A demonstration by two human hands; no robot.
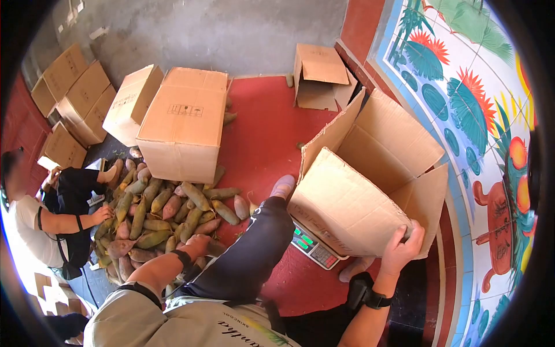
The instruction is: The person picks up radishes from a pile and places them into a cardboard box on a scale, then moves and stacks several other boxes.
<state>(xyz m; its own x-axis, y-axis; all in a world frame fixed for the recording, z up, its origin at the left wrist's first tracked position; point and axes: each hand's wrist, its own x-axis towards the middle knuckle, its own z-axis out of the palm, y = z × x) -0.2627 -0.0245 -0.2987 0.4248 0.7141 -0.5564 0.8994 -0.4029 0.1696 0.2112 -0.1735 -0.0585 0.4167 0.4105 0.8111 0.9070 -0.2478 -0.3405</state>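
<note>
My left hand (198, 245) is at the near right edge of a heap of green and reddish radishes (151, 226), closed on a dark green radish (216, 248) that sticks out past it. Its fingers are partly hidden. On my right, an open cardboard box (352, 202) stands tilted on a digital scale (315, 247) with lit green displays. My right hand (403, 247) grips the near rim of this box, thumb on the outside. The box's flaps stand up, and its bottom is hidden from me.
A closed carton (182, 124) stands behind the heap, with more boxes (87, 104) at the back left. Another open box (324, 75) lies by the wall. Beside the heap sits another person (43, 225), one hand on the radishes. A painted tile wall (468, 133) bounds the right.
</note>
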